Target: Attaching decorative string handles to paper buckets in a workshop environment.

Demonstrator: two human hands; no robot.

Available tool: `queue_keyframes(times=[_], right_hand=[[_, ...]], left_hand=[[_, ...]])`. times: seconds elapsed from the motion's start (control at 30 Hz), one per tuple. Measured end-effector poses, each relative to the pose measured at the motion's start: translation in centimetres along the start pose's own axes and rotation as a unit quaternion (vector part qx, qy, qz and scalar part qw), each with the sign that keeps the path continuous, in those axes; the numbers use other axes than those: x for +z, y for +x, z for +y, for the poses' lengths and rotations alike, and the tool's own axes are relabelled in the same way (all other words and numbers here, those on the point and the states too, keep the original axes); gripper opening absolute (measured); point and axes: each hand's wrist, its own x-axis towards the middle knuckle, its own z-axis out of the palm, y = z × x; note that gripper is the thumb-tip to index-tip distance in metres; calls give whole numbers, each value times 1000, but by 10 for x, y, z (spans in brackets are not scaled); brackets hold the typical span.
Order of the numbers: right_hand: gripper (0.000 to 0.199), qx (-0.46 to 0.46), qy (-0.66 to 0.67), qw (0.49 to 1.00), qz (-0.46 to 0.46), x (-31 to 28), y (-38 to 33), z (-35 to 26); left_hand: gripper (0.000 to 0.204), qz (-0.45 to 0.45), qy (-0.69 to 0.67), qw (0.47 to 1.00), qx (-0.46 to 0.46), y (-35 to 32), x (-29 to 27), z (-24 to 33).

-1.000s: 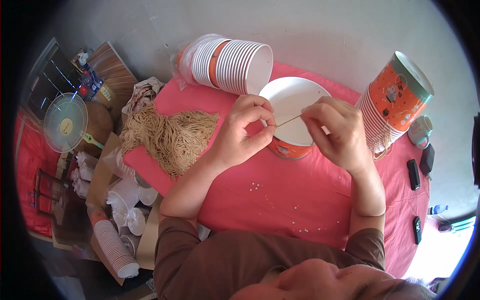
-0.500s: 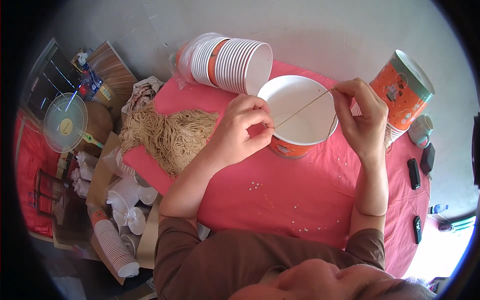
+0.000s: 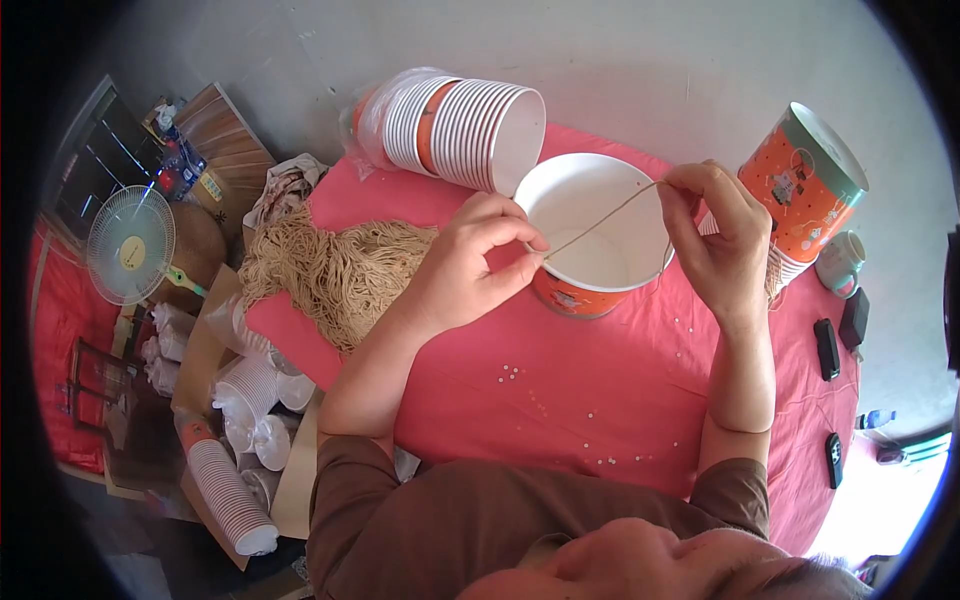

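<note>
Between my two hands a thin tan string (image 3: 607, 214) runs above a large paper tub (image 3: 585, 300), orange outside and white within. My left hand (image 3: 478, 255) pinches one end at the tub's near left rim. Over the right rim, my right hand (image 3: 722, 228) pinches the string higher up, and a loose tail hangs below those fingers. A heap of the same tan strings (image 3: 345, 275) lies on the table to the left of my left hand. Just beyond my right hand an orange and green tub (image 3: 805, 185) stands upside down on a stack of others.
A sideways stack of white tubs (image 3: 465, 125), partly in plastic, lies against the wall. Small white dots are scattered over the pink tablecloth (image 3: 540, 430). A mug (image 3: 840, 262) and black devices (image 3: 828, 348) sit at the right edge. Left below is a cardboard box (image 3: 295, 490) with cups.
The string between my hands has gone from taut to slightly bowed. Both hands have shifted a little to the left, and the tub has moved very slightly.
</note>
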Motion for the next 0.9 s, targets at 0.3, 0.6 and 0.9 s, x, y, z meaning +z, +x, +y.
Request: queue_keyframes(times=[0.3, 0.6, 0.9], right_hand=[[16, -39, 21, 999, 11, -7, 0, -12], [18, -44, 35, 998, 21, -7, 2, -10], [17, 144, 211, 962, -92, -15, -4, -13]], left_hand=[[13, -18, -8, 1000, 2, 2, 4, 2], [10, -21, 8, 1000, -11, 2, 2, 1], [14, 134, 45, 988, -68, 1, 6, -62]])
